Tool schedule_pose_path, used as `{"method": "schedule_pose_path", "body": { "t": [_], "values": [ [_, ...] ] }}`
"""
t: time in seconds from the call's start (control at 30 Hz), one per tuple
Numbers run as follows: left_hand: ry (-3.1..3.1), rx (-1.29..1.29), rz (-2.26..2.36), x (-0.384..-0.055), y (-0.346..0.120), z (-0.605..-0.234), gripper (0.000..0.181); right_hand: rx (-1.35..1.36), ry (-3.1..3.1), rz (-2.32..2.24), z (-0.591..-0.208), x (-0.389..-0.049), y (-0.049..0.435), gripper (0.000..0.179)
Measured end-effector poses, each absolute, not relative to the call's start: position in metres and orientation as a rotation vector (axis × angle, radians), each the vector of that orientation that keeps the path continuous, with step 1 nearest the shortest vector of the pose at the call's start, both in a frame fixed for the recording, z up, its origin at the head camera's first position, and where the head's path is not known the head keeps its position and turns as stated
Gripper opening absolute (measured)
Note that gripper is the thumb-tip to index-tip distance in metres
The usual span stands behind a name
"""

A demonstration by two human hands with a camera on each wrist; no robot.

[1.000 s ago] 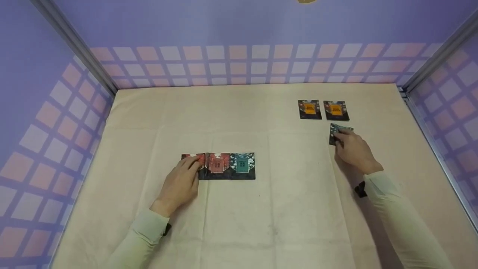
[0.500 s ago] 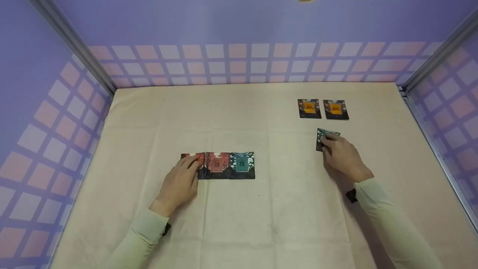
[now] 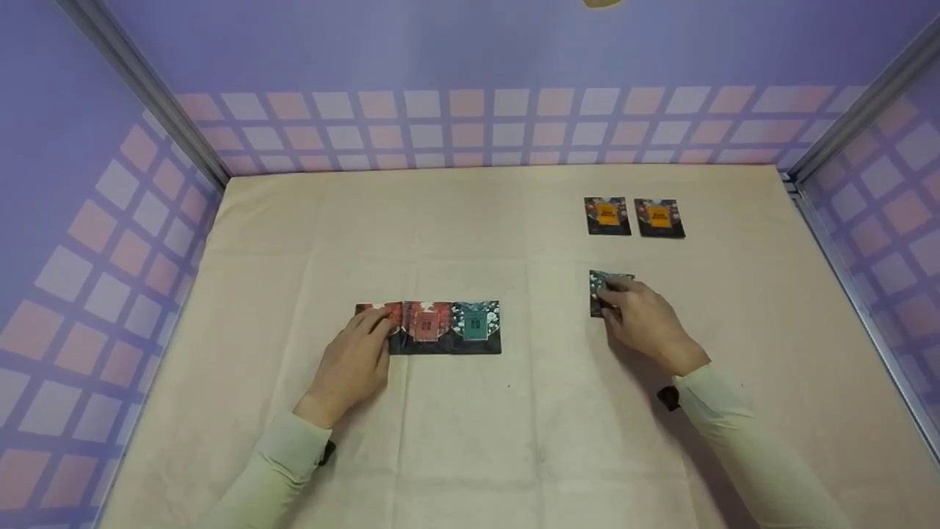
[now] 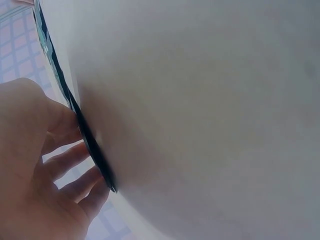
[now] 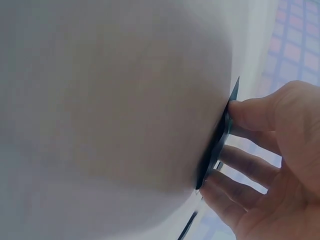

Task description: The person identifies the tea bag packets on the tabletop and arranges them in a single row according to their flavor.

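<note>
Three sachets lie edge to edge in a row in the head view. The leftmost red sachet (image 3: 397,342) is mostly covered by my left hand (image 3: 351,361), whose fingertips rest on it. Beside it lies a second red sachet (image 3: 427,327), and a green sachet (image 3: 476,328) ends the row on the right. My right hand (image 3: 650,323) pinches another green sachet (image 3: 597,295), right of the row and partly hidden by the fingers. The right wrist view shows the thumb (image 5: 245,112) at one end of this sachet and the other fingers along it.
Two dark sachets with orange labels, a left one (image 3: 608,216) and a right one (image 3: 659,218), lie at the back right of the cloth-covered table (image 3: 455,419). A purple wall (image 3: 470,51) with pink and white squares stands behind the table, with side walls left and right.
My right hand has moved left and toward me with the green sachet, from just below the orange-labelled sachets closer to the row. The left hand has stayed in place.
</note>
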State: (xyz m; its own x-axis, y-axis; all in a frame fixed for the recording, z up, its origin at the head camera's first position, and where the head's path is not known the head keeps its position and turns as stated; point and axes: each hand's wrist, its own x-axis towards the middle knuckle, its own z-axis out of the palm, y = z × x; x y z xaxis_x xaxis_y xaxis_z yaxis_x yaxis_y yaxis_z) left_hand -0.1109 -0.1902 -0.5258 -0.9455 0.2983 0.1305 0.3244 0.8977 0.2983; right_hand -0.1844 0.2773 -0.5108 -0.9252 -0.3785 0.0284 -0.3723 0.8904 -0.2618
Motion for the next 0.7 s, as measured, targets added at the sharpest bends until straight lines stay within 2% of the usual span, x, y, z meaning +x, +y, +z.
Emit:
{"method": "schedule_pose_path", "body": {
  "t": [0.7],
  "values": [
    [-2.937,-0.506,-0.505,-0.109,-0.191,-0.526,0.033,-0.810,3.006,-0.503,-0.512,-0.160,0.216,0.035]
  ]
}}
